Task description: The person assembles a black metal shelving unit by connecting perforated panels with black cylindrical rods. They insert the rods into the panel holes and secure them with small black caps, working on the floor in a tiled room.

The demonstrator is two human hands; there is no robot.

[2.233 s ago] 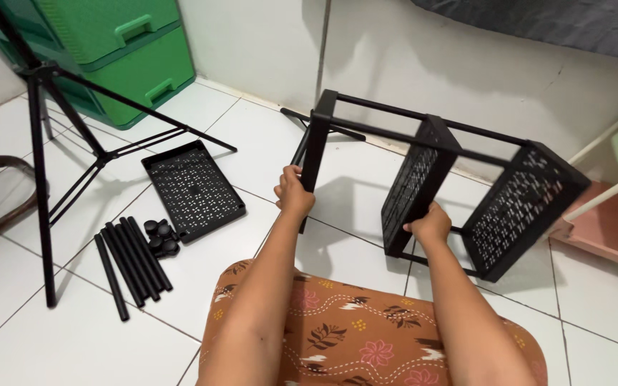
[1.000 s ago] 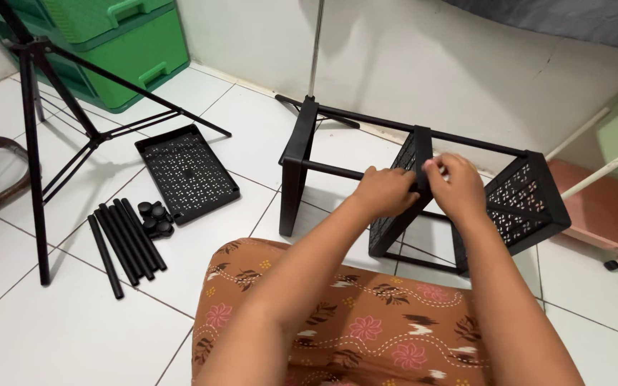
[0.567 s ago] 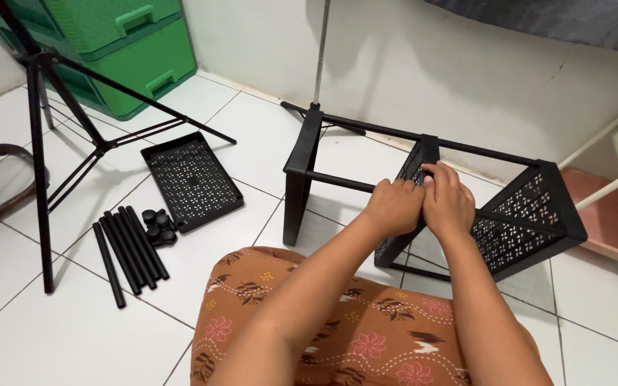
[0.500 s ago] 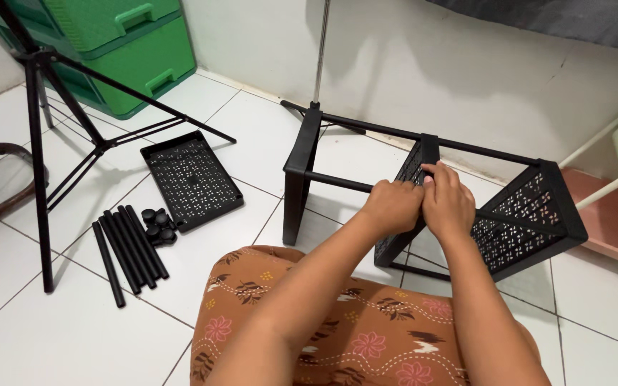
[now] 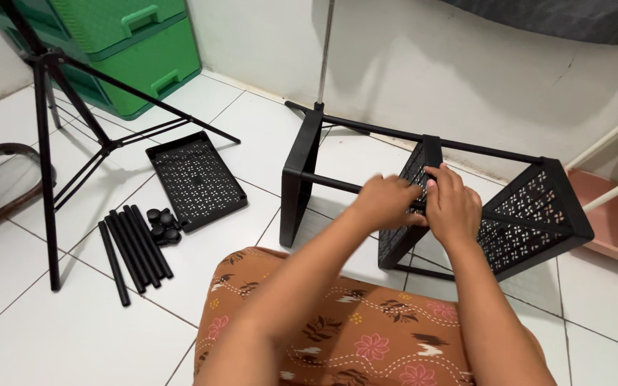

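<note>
White glossy floor tiles (image 5: pixel 30 336) and a white wall fill the scene, and the person sits on the floor with a brown flowered cloth (image 5: pixel 366 336) over the lap. At far left stand green plastic drawers (image 5: pixel 137 50), with a black tripod (image 5: pixel 48 143) in front of them. Nearer lie a bundle of loose black tubes (image 5: pixel 131 250), some small black round caps (image 5: pixel 162 225) and one spare black perforated plastic tray (image 5: pixel 196 179).

In the middle lies the black plastic shelf rack (image 5: pixel 531 221) on its side, with perforated trays joined by thin tubes. It looks light and rather stiff, but I judge that the push-fit joints can slip apart, so it is better to hold it at a tray edge close to a tube, not at the long thin bars.

The left hand (image 5: pixel 386 202) is slightly blurred; its fingers seem curled on the middle tray's top edge, but I cannot tell how firmly. The right hand (image 5: pixel 454 206) presses just beside it, fingers bent over the same edge.

At far right, a pink low stand (image 5: pixel 613 225) crowds the rack.
</note>
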